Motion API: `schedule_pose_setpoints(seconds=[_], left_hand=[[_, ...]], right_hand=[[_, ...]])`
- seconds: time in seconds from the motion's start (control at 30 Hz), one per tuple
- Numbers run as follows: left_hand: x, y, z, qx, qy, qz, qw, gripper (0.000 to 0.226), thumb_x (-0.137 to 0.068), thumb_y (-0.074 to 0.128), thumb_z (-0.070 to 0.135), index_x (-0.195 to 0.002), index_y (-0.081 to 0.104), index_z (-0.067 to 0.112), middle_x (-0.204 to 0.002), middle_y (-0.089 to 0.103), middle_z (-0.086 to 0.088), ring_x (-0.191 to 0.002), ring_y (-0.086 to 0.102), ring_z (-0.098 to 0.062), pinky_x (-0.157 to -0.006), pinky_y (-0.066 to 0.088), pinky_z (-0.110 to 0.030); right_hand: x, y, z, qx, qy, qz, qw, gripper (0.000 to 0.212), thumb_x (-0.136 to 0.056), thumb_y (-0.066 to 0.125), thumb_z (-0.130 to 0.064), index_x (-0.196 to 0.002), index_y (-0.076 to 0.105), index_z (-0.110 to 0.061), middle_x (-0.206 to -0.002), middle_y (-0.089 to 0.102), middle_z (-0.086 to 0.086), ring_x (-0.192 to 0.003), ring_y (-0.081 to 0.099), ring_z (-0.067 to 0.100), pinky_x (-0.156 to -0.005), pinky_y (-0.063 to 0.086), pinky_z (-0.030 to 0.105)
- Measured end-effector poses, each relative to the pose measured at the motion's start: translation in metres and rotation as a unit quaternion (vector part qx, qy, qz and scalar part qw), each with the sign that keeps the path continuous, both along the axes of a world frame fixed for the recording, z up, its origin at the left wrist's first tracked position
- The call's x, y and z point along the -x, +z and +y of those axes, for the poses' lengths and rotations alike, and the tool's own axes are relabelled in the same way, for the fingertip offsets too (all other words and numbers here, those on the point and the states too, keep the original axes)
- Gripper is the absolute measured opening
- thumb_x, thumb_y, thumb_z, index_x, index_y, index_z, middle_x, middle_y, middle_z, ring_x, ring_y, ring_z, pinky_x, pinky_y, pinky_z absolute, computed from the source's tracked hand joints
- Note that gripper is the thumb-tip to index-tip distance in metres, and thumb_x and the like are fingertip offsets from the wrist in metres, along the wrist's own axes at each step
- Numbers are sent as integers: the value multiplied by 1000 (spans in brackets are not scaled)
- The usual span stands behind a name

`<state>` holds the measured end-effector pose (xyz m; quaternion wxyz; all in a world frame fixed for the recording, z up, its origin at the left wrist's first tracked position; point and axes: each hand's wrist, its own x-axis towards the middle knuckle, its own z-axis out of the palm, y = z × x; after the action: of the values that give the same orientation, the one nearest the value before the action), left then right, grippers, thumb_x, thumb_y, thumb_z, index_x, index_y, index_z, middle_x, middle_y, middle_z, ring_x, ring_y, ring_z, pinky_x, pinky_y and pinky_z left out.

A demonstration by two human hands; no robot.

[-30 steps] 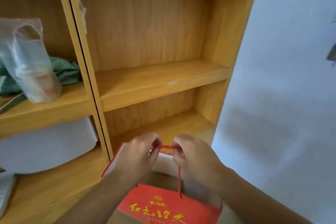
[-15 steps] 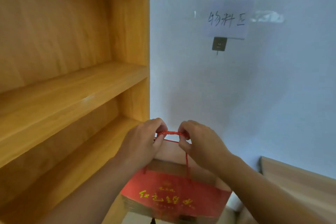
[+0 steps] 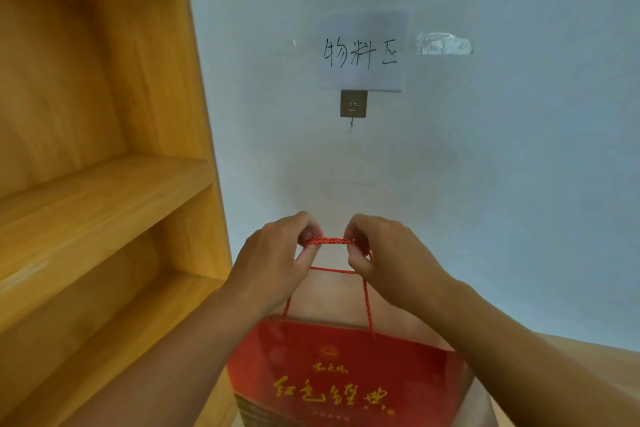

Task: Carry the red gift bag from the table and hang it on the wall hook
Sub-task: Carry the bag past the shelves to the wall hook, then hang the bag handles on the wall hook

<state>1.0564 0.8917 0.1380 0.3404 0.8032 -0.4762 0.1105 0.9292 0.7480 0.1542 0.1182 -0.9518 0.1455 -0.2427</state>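
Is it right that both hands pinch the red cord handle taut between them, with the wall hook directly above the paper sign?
Not quite. In the head view the wall hook sits directly below the paper sign, not above it. The rest holds: left hand and right hand pinch the red cord handle taut between them.

Red gift bag [image 3: 346, 367] with gold lettering; red-black twisted cord [image 3: 330, 241].

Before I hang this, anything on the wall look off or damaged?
Only a crumpled strip of clear tape stuck to the wall right of the paper sign, holding nothing. The hook looks intact and bare.
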Motion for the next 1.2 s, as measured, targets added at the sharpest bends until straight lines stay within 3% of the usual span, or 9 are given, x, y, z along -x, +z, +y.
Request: schedule_pose_setpoints(seconds=[0.6,0.8,0.97,1.1,1.2], left_hand=[[-136,16,-138,6,-28,4,1000,10,-92,69,27,-99,64,32,-91,73,14,-87,69,-8,-80,59,-32],[-200,32,-175,-4,-55,-4,998,12,-90,72,31,-99,65,34,-94,74,13,-86,69,-8,-75,52,-17],[-236,46,-198,-1,-79,-33,996,11,-89,71,33,-97,64,36,-91,73,15,-84,68,-5,-79,62,-31],[-249,52,-211,12,-92,-27,995,11,-89,71,33,-98,65,36,-90,73,15,-82,67,-4,-75,59,-23],[-257,53,-219,33,-95,-29,994,11,-88,71,32,-96,65,36,-86,72,15,-80,67,-4,-75,61,-32]], right_hand=[[-130,15,-135,21,-31,-23,999,7,-96,62,-20,-94,69,-20,-85,70,-6,-74,64,12,-72,59,36],[-179,27,-167,3,-46,-21,999,7,-96,65,-24,-97,72,-24,-86,73,-11,-76,67,6,-75,61,30],[-202,39,-185,-12,-63,-33,997,7,-95,66,-25,-91,70,-28,-76,72,-11,-68,69,6,-71,60,35],[-213,48,-197,-32,-66,-37,997,7,-95,68,-26,-90,71,-29,-76,72,-13,-68,70,5,-69,61,30],[-221,54,-206,-37,-57,-48,997,8,-94,69,-24,-89,73,-29,-76,72,-12,-72,69,5,-70,60,29]])
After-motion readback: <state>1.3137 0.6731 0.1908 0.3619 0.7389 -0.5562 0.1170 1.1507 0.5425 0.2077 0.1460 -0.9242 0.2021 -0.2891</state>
